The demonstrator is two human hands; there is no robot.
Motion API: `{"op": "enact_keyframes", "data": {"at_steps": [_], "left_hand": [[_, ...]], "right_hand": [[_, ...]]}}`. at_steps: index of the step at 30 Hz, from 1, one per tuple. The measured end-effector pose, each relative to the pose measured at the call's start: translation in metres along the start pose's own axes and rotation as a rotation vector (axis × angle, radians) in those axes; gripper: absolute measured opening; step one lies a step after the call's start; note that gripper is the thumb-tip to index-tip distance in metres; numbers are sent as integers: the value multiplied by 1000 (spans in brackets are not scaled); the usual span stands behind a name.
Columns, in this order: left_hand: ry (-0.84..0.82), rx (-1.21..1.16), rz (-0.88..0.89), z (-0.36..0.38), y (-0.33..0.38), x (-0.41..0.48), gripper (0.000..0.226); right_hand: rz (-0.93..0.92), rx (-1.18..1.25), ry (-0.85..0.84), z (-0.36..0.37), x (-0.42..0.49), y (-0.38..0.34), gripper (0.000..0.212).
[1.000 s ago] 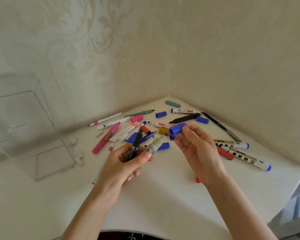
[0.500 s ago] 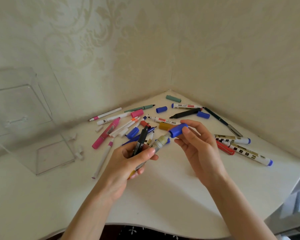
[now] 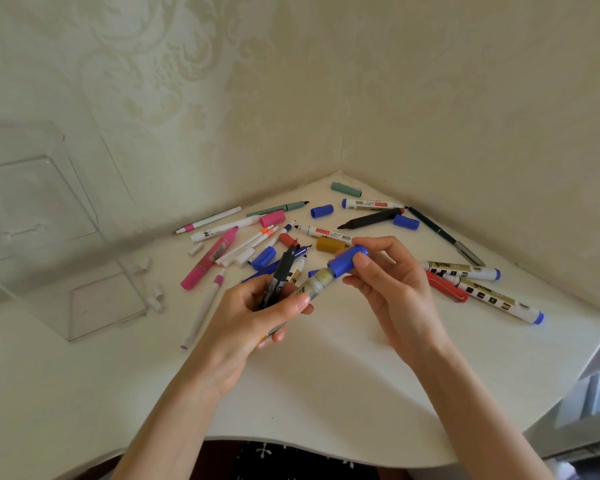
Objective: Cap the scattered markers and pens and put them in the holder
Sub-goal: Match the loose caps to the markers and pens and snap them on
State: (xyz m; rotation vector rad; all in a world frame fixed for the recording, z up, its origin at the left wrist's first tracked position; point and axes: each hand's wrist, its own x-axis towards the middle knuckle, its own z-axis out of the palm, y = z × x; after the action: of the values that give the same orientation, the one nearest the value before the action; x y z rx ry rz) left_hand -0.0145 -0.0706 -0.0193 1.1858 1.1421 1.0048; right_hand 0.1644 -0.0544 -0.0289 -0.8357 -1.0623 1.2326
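Risk is a crooked cap: your right hand (image 3: 395,289) pinches the blue cap (image 3: 347,260) btwn thumb and curled fingers, on the tip of the pale marker (image 3: 317,284), which your left hand (image 3: 257,320) grips tight together w/ a black pen (image 3: 281,271), above the middle of the desk (image 3: 326,393). Push off-axis and the marker prob slips in that crowded grip, or the pen drops. Clear holder (image 3: 49,237) stands at the desk's left edge, well apart, so a half-seated cap could pop off en route.

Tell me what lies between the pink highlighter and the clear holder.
Head view: a few small white caps lie scattered between the pink highlighter and the clear holder.
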Motion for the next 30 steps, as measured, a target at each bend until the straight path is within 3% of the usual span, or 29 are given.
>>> {"op": "enact_keyframes", "data": {"at_steps": [4,11,16,20,24,30], "left_hand": [[-11,49,33,-2,3,-2,38],[-22,65,54,-8,12,-5,35],[-50,68,83,-5,11,-4,32],[-66,66,99,-6,9,-4,9],[-81,57,115,-3,11,-4,8],[-73,51,109,3,13,-5,11]], "right_hand": [[40,-56,51,-1,2,0,18],[220,303,83,-9,3,-3,26],[173,247,85,-6,2,-3,22],[208,354,112,-4,2,-4,21],[295,511,175,-6,3,-3,19],[252,392,127,-8,2,0,22]]}}
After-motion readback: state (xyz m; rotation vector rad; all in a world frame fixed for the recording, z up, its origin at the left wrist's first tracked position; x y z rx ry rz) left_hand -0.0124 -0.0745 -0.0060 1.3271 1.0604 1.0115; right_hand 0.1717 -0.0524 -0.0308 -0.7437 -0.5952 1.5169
